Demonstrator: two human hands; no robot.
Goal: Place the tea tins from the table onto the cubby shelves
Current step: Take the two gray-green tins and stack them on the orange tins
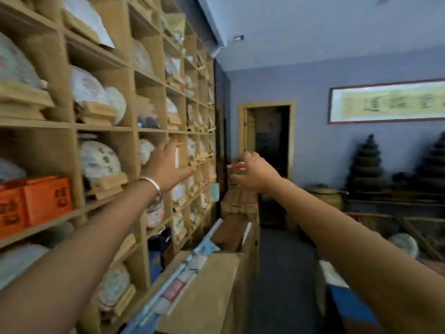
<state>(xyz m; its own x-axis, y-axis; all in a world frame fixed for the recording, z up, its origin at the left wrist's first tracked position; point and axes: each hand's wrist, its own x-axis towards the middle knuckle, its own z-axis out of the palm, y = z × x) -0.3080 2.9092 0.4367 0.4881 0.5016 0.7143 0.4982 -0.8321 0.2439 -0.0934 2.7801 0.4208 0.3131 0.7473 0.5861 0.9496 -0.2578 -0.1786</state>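
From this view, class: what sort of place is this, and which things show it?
Probably a tea shop or its storeroom. Wooden cubby shelves hold paper-wrapped round cakes on small stands, orange boxes fill one cubby, and a calligraphy scroll hangs framed.

Both forearms are bare with no sleeves in view, and a slim silver metal bangle (151,183) circles the left wrist (its surface plain and shiny).

Cardboard boxes (204,285) crowd the cubby shelves' (103,127) foot; the aisle floor (281,273) lies open
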